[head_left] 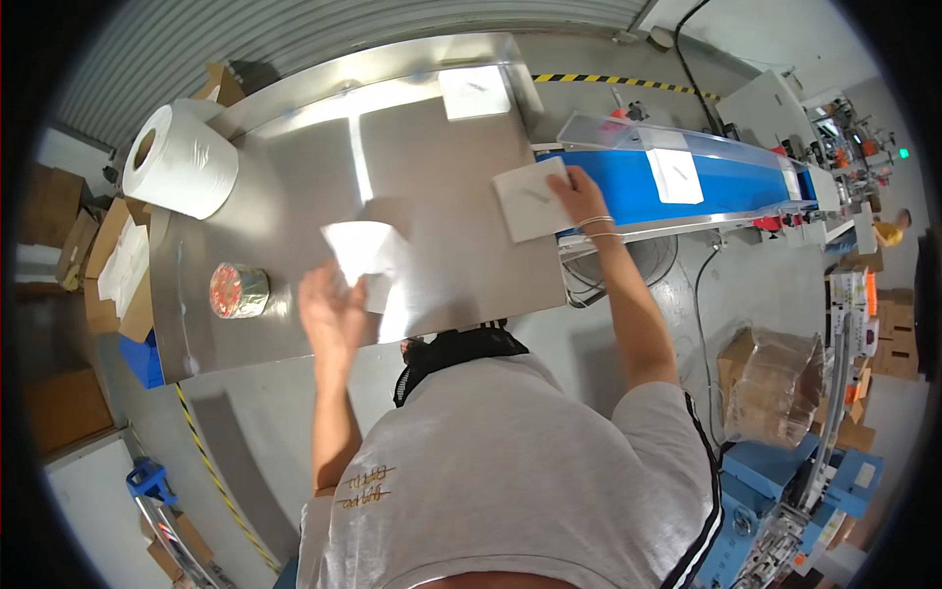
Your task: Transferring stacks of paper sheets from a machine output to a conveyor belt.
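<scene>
My left hand (334,309) is closed on a white packet (365,247), which tilts up off the steel table (451,226). Motion smears both somewhat. At the table's right end, my right hand (582,194) grips the right edge of a flat, square white packet (528,201) with a faint grey mark on it. This packet lies beside the near end of a blue conveyor belt (613,187). Another white packet (475,92) rests in the table's far right corner. Further along the belt sits one more white packet (674,177).
A big white roll (182,162) stands at the table's far left. Nearer is a roll of tape (238,291). Clear guards (628,133) line the belt. Open cardboard boxes (123,265) flank the table's left side. A bag-lined carton (775,388) stands on the floor at right.
</scene>
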`<state>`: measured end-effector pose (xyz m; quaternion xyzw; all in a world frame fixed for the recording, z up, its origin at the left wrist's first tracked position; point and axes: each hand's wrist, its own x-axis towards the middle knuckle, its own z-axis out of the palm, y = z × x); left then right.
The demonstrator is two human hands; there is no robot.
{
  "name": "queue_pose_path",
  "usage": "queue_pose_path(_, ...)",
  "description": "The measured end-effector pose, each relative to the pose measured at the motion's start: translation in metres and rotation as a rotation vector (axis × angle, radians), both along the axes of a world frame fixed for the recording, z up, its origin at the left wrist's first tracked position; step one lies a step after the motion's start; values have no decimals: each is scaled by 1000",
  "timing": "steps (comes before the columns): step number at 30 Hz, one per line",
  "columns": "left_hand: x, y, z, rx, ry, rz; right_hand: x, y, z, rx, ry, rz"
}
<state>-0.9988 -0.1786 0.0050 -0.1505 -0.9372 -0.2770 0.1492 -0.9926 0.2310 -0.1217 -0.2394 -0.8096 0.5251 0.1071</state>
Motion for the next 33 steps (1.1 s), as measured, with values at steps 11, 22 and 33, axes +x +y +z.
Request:
queue_pose_path(11, 50, 107, 22, 54, 46, -6, 39, 91, 49, 1028, 10, -282)
queue_pose_path(22, 52, 95, 12, 47, 35, -52, 32, -70, 98, -157, 191, 623)
queue_pose_path(33, 44, 95, 16, 200, -87, -2, 12, -71, 59, -455, 158, 780)
